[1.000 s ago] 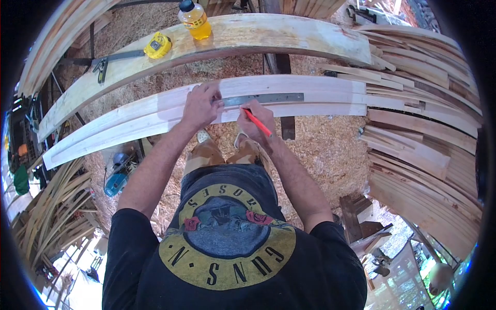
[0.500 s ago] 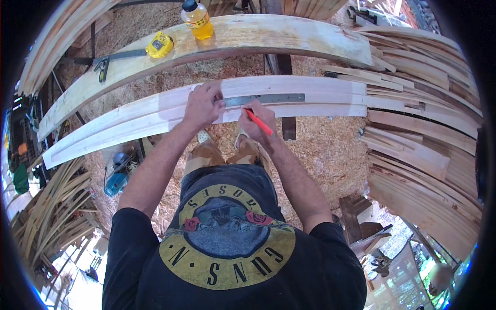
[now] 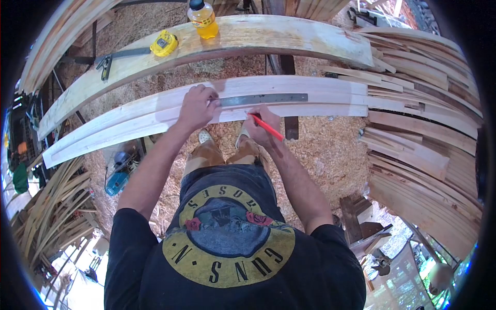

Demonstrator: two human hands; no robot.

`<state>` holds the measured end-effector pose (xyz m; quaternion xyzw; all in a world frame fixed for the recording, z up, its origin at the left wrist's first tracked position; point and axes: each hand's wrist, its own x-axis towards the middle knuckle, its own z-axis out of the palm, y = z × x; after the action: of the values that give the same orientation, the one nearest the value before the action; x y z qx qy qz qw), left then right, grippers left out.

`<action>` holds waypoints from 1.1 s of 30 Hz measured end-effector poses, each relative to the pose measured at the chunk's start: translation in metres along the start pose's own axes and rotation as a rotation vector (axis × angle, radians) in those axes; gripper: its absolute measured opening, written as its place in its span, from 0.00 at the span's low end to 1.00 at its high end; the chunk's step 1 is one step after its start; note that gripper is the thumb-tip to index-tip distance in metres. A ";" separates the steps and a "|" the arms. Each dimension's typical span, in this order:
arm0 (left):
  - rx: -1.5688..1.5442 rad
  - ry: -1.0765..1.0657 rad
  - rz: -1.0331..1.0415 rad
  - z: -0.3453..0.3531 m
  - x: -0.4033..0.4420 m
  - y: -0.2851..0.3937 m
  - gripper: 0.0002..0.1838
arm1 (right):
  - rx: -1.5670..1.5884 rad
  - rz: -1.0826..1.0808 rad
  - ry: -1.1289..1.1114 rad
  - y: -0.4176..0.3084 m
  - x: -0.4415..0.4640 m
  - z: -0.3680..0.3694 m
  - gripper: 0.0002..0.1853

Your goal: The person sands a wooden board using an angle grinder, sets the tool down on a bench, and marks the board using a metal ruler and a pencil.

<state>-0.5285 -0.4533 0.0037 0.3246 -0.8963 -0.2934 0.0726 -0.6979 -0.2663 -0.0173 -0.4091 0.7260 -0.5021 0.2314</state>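
A steel ruler [image 3: 264, 98] lies lengthwise along a pale wooden board [image 3: 338, 96], its left end at my left hand [image 3: 197, 107]. The fingers of that hand are closed around this end, which they partly hide. My right hand [image 3: 264, 122] rests at the board's near edge, just below the ruler. It grips a red pencil [image 3: 268, 127], whose tip points up and left toward the wood and whose back end slants down to the right.
Beyond the board lies a thick plank [image 3: 289, 35] bearing a yellow tape measure [image 3: 164, 43], a bottle of yellow drink [image 3: 203, 20] and a black-handled square [image 3: 106, 67]. Stacked boards [image 3: 423, 206] stand at right. A blue power tool [image 3: 117, 181] sits at lower left over sawdust.
My left hand has shifted slightly left and down. My right hand has moved a little right and down with the pencil, away from the ruler. The ruler has moved barely, if at all.
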 end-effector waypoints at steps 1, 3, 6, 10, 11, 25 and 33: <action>0.007 -0.003 -0.001 -0.003 -0.001 -0.001 0.10 | 0.001 0.009 0.015 0.000 0.000 0.002 0.09; 0.000 0.002 0.006 -0.006 -0.003 -0.004 0.10 | -0.013 -0.092 0.062 -0.002 0.002 0.008 0.09; -0.042 0.025 0.015 -0.003 -0.005 -0.009 0.10 | -0.036 -0.125 0.064 -0.012 0.006 0.017 0.09; -0.072 0.063 0.013 0.004 -0.005 -0.012 0.09 | -0.074 0.048 -0.014 -0.011 0.007 0.023 0.08; -0.072 0.072 0.017 0.004 -0.006 -0.012 0.09 | -0.074 0.015 -0.006 -0.009 0.007 0.024 0.08; 0.005 0.045 0.034 0.003 -0.005 -0.010 0.10 | -0.030 -0.127 0.039 -0.009 0.011 0.027 0.09; 0.007 0.047 0.031 0.004 -0.005 -0.010 0.10 | -0.061 -0.151 0.024 -0.008 0.012 0.027 0.09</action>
<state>-0.5209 -0.4546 -0.0044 0.3179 -0.9002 -0.2814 0.0971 -0.6818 -0.2917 -0.0193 -0.4637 0.7106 -0.5006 0.1714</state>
